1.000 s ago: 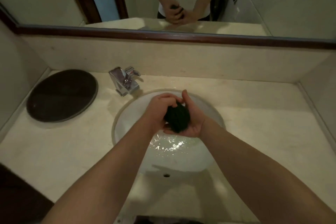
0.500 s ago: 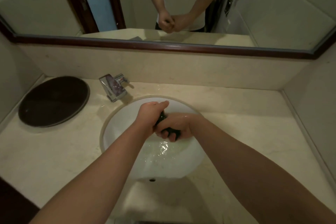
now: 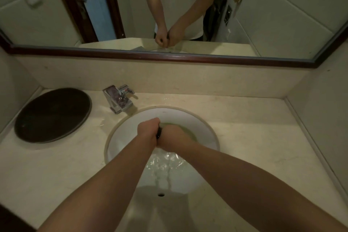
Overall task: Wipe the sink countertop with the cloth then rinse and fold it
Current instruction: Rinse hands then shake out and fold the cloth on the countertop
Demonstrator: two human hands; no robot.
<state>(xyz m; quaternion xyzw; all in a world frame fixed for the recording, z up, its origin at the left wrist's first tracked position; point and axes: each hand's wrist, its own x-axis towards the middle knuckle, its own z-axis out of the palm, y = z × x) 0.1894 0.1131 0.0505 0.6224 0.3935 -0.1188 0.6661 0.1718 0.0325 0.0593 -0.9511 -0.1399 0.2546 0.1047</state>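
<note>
Both your left hand (image 3: 147, 131) and right hand (image 3: 172, 136) were clenched knuckle to knuckle around the dark cloth (image 3: 159, 133), its twisted length bridging them above the sink (image 3: 207, 128).

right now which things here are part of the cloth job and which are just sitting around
In use:
cloth, squeezed between both fists
left hand
right hand
sink, water in it
tap
countertop

Just there:
dark round tray, left of the tap
mirror
</note>
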